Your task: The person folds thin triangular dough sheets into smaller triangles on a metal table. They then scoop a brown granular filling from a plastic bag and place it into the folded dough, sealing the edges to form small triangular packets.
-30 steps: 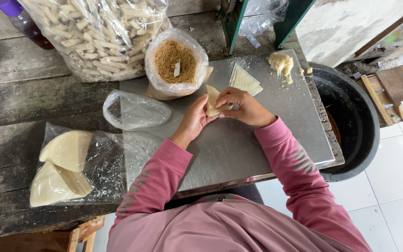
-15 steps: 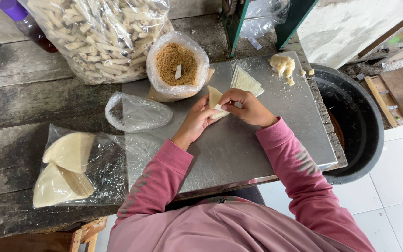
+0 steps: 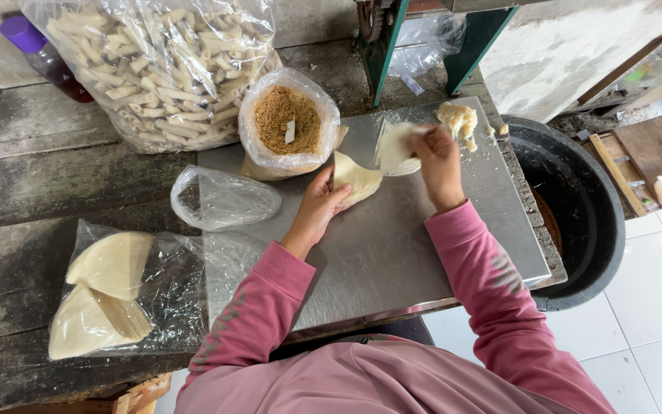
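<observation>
While the left hand [image 3: 317, 208] pinches a folded wrapper [image 3: 358, 179], the right hand's [image 3: 437, 157] grip lifts another sheet [image 3: 397, 148].

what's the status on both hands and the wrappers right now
Left hand holds a folded wrapper. Right hand on the wrapper stack. Filling bag beside them, nothing blocking.

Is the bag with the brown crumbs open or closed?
Open. The bag of brown crumbs has its plastic top rolled down wide, so the crumbs show from above, with a small white piece lying in them.
</observation>
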